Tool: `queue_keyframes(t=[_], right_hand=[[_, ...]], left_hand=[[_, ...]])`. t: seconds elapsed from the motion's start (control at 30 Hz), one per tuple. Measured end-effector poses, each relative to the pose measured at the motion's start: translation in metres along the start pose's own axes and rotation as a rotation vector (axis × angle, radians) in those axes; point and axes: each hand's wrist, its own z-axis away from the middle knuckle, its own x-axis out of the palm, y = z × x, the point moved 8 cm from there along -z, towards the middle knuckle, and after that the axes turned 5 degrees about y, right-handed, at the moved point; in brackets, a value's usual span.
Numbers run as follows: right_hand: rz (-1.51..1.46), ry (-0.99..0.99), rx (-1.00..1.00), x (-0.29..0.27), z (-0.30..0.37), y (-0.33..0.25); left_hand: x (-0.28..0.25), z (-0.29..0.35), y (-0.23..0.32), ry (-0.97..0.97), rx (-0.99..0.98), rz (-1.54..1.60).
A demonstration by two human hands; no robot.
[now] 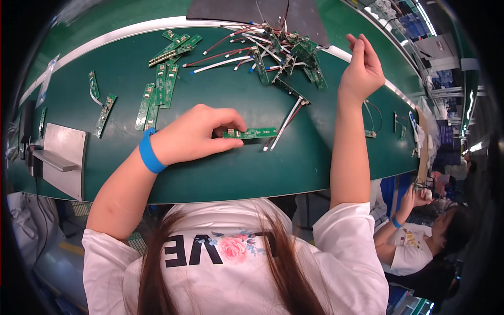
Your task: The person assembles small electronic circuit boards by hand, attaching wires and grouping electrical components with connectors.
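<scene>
Between thumb and fingers, my left hand (197, 131) grips a narrow green circuit board (260, 132) low over the table, a blue band around the wrist. My right hand (362, 71) is raised to the right of the cable pile, its fingers drawn together; whatever they hold, if anything, cannot be made out. Just right of the gripped board lies a white cable (286, 123) with a dark red wire beside it, running up to another board (292, 91). Beyond it is a tangled heap of boards with cables (273, 52).
Loose boards (152, 105) lie in a group on the green table (210, 178), with more at the left. A metal plate with a ledge (63, 160) stands at the left edge. To the right, a co-worker (415, 236) sits holding something small.
</scene>
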Motion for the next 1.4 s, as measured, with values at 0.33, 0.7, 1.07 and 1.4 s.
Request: queue_keyframes(t=[0.33, 0.7, 1.07, 1.4], right_hand=[[0.439, -0.495, 0.299, -0.006, 0.031, 0.021], [0.765, -0.827, 0.401, -0.02, 0.1, -0.005], [0.818, -1.106, -0.396, 0.012, 0.129, -0.067], [0.91, -1.163, -0.532, 0.019, 0.132, -0.052]], left_hand=[[-0.002, 0.0, 0.001, 0.026, 0.028, -0.026], [0.004, 0.001, 0.003, -0.032, 0.046, 0.068], [0.016, 0.009, 0.0, -0.244, -0.042, 0.017], [0.017, 0.01, -0.003, -0.257, -0.066, 0.06]])
